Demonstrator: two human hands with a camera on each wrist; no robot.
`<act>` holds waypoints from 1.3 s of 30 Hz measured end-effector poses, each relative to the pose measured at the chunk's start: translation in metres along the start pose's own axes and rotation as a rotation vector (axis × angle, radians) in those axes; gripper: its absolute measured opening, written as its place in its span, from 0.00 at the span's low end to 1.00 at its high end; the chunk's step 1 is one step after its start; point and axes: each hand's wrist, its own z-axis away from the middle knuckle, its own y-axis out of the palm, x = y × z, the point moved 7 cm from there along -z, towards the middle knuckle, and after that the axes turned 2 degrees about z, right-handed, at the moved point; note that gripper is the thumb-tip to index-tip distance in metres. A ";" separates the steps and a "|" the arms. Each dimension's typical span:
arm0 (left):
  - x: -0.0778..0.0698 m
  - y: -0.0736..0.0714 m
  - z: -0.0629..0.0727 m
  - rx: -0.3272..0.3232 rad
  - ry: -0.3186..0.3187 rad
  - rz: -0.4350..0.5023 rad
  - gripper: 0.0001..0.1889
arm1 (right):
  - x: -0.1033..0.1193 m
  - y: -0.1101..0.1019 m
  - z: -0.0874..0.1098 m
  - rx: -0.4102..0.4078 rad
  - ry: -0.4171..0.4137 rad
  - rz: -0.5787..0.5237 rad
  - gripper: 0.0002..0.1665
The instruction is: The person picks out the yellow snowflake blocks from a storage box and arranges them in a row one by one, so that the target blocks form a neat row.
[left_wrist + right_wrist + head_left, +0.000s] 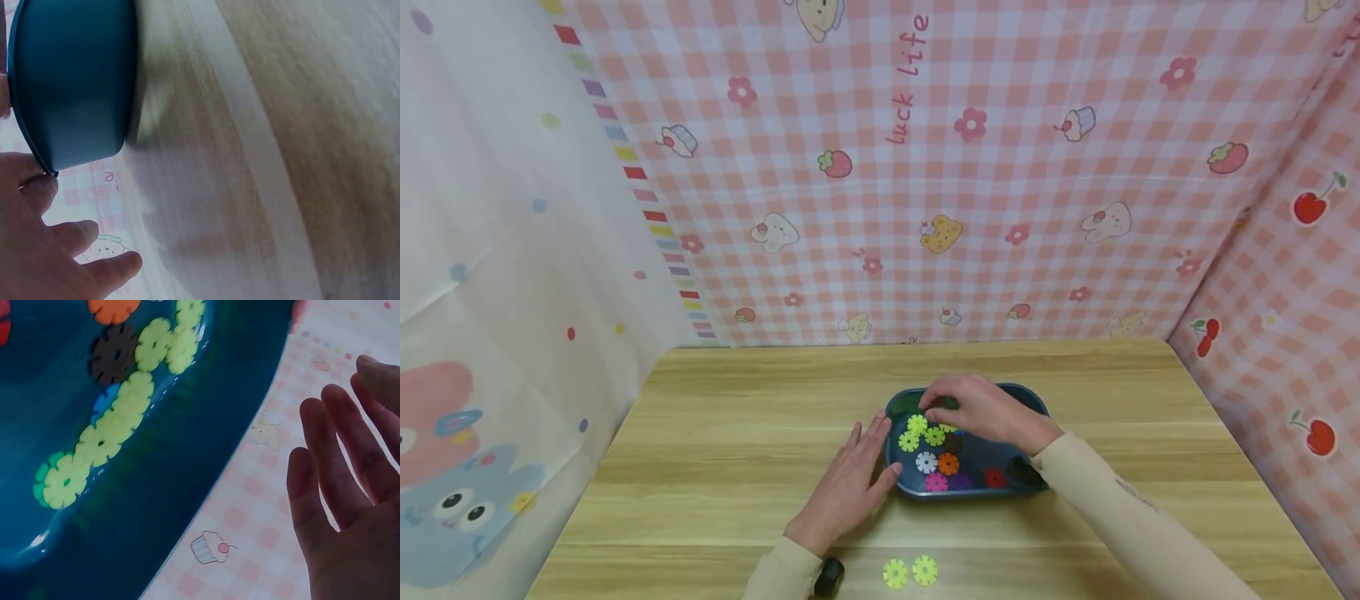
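Observation:
A dark teal tray (pixel 987 454) stands on the table, holding several notched plastic discs. Yellow-green discs (pixel 917 425) cluster near its left end, with a white disc (pixel 927 462), an orange disc (pixel 948 464), a pink disc (pixel 936 482) and a red disc (pixel 995 478) nearer the front. My left hand (pixel 844 482) touches the tray's left rim, fingers spread. Over the tray's back part hovers my right hand (pixel 981 410), fingers loosely bent and nothing visible between them. In the right wrist view a brown disc (pixel 114 355) lies beside a yellow-green row.
Two yellow-green discs (pixel 910 572) lie side by side on the wooden table (pixel 737 450), in front of the tray. A pink checked cloth (pixel 880 200) hangs behind the table, with printed cloths at both sides. A black band (pixel 829 577) shows at the left wrist.

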 end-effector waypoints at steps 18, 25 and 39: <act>0.000 0.000 0.000 0.012 -0.014 -0.004 0.37 | -0.036 0.042 -0.023 0.176 0.019 -0.056 0.15; 0.001 0.002 0.000 0.017 -0.023 -0.001 0.37 | -0.045 0.055 -0.025 0.186 0.054 -0.084 0.18; 0.000 0.001 0.000 0.017 -0.019 -0.002 0.36 | -0.050 0.067 -0.020 0.177 0.068 -0.067 0.20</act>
